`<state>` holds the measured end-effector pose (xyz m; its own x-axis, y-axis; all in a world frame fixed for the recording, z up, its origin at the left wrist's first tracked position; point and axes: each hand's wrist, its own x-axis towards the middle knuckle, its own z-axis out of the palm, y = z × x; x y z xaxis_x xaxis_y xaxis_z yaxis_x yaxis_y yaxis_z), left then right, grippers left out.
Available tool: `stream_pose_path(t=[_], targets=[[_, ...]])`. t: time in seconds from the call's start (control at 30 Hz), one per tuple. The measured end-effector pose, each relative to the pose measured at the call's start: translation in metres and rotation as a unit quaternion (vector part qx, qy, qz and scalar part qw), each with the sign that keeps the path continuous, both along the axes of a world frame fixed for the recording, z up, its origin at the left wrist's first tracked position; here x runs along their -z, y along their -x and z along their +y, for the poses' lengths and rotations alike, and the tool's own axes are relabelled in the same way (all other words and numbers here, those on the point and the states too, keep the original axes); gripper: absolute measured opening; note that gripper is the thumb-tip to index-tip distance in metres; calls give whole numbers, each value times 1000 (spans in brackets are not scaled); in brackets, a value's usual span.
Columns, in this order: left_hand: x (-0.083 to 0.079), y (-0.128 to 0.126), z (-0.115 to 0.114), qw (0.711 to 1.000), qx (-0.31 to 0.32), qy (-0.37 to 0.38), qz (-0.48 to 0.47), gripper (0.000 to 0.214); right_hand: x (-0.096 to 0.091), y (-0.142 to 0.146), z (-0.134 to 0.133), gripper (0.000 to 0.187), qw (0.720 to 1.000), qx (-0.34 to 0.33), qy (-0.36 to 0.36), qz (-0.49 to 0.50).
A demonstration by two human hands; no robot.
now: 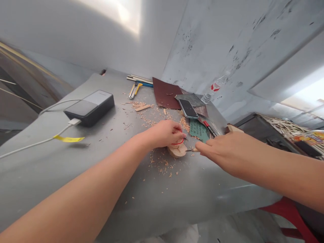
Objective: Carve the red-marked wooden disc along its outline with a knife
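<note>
The wooden piece (178, 150) lies on the table (50, 162) under the left hand (165, 133), whose fingers (180, 135) press it down; the right hand (222, 152) fingers pinch what seems a carving tool (191, 150) touching its edge.

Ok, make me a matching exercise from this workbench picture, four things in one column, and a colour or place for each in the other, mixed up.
Things:
1. power bank
2. sandpaper sheet
3. wooden piece
4. phone

Descriptions:
A. under the left hand
B. dark red-brown, near the wall
C. white cable plugged in
D. lying screen up on the grey sheet

Pairs: 1-C, 2-B, 3-A, 4-D
</note>
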<state>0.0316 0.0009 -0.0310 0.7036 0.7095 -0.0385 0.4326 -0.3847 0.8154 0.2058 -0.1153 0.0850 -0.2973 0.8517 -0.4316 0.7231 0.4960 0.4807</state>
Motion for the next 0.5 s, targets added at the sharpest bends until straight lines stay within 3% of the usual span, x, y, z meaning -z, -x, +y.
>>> stream_pose_path(t=[0.13, 0.5], targets=[[2, -2, 0, 1000, -21, 5, -2, 34, 2, -3, 3, 19, 995, 37, 69, -60], [2, -3, -1, 1000, -28, 1, -6, 31, -4, 18, 16, 27, 993, 84, 72, -30]])
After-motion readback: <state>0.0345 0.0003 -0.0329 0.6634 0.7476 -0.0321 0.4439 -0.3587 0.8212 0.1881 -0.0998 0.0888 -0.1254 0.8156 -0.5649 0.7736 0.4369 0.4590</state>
